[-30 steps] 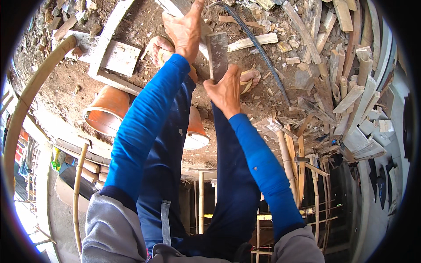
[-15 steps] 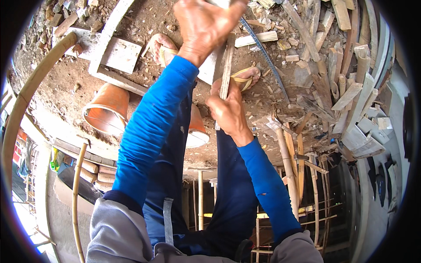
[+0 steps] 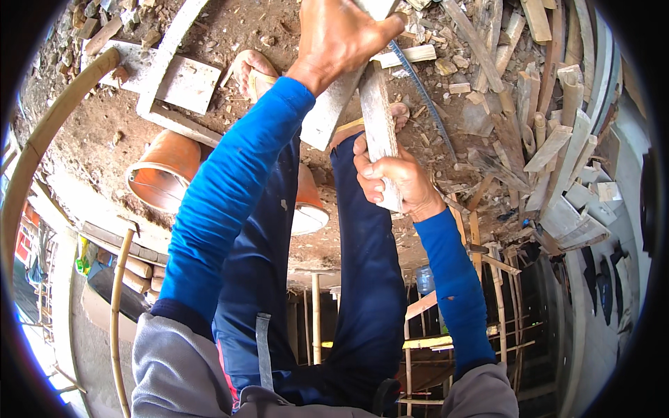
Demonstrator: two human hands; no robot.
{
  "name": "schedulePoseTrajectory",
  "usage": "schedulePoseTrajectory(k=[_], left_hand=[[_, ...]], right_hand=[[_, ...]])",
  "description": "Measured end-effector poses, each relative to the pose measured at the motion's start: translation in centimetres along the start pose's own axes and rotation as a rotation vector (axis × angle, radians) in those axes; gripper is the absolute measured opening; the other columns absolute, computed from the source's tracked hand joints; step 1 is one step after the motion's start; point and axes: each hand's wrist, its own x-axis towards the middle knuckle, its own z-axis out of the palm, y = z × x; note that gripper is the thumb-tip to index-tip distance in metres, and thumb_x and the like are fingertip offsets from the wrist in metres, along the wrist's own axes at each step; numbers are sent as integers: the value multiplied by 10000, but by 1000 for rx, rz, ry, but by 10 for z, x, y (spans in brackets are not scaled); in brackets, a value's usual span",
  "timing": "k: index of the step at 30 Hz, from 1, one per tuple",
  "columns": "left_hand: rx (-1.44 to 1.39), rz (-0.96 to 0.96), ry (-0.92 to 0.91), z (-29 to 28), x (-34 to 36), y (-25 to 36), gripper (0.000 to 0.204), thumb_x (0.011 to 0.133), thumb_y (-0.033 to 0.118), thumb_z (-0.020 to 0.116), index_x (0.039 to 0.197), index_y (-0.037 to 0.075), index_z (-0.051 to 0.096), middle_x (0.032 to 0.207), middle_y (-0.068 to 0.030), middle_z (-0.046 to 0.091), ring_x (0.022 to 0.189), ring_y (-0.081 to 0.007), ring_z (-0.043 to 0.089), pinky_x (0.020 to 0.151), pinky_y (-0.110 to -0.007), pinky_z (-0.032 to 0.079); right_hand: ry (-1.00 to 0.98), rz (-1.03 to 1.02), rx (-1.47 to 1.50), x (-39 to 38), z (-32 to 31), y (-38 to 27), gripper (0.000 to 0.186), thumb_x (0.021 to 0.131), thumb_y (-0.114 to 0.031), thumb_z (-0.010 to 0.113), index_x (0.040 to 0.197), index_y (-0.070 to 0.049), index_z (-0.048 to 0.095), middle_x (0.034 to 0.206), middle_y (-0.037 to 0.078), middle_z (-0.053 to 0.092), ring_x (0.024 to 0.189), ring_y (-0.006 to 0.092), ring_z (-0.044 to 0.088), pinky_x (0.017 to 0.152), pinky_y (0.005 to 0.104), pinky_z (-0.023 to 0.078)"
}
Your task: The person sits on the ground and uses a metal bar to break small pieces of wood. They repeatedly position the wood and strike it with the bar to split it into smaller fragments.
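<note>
Two pieces of wood were at the hands. Landmark: the short board [image 3: 380, 129]. Its near end sat in the right hand [image 3: 405, 181], fingers [image 3: 370, 182] curled round the wood, thumb laid across its face; palm side hidden. Just left of the short board, toward its far end, the left hand [image 3: 343, 38] was over a longer pale plank [image 3: 329, 117], thumb stretched out to the right. Its other fingers were out of sight, so I couldn't tell whether they gripped or only rested. The plank's far end was cut off. Couldn't tell whether plank and short board touched.

Behind the short board, the right foot [image 3: 399, 111] was mostly covered; the left foot [image 3: 253, 72] showed well left of it. Farther left of the short board, an orange bucket [image 3: 167, 157] lay tipped; a second bucket [image 3: 309, 194], closer to the board, was part hidden by a trouser leg [image 3: 261, 244]. Right of the short board: a dark ridged strip [image 3: 425, 95], kind unclear, then jumbled wood scraps [image 3: 549, 148], hard to separate.
</note>
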Motion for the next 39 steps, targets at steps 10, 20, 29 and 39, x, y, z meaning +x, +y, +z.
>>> schedulePoseTrajectory(k=[10, 20, 29, 39], left_hand=[[594, 53, 550, 43, 6, -100, 686, 823, 384, 814, 1267, -100, 616, 1159, -324, 716, 1060, -442, 708, 949, -477, 565], [0, 60, -92, 1, 4, -13, 485, 760, 293, 808, 1028, -96, 698, 861, -194, 761, 747, -255, 728, 717, -393, 598], [202, 12, -323, -15, 14, 11, 411, 741, 309, 791, 820, -89, 730, 682, -164, 706, 576, -203, 658, 547, -369, 540], [171, -58, -388, -17, -6, -7, 621, 744, 349, 800, 1130, -124, 684, 942, -264, 757, 864, -330, 759, 790, -415, 618]], right_hand=[[868, -631, -1181, 58, 20, 52, 414, 852, -84, 694, 1092, 105, 415, 890, 385, 625, 857, 520, 683, 767, 558, 541], [352, -394, -1232, -19, 3, 1, 483, 848, -5, 575, 1271, 130, 385, 849, 226, 618, 742, 339, 662, 679, 445, 534], [32, -236, -1246, -50, 7, -41, 511, 796, -76, 570, 1271, 64, 445, 895, 178, 536, 795, 292, 562, 736, 434, 492], [-99, 128, -984, -62, 7, -47, 338, 804, -91, 624, 1102, 2, 496, 865, 89, 498, 771, 208, 561, 696, 390, 497]])
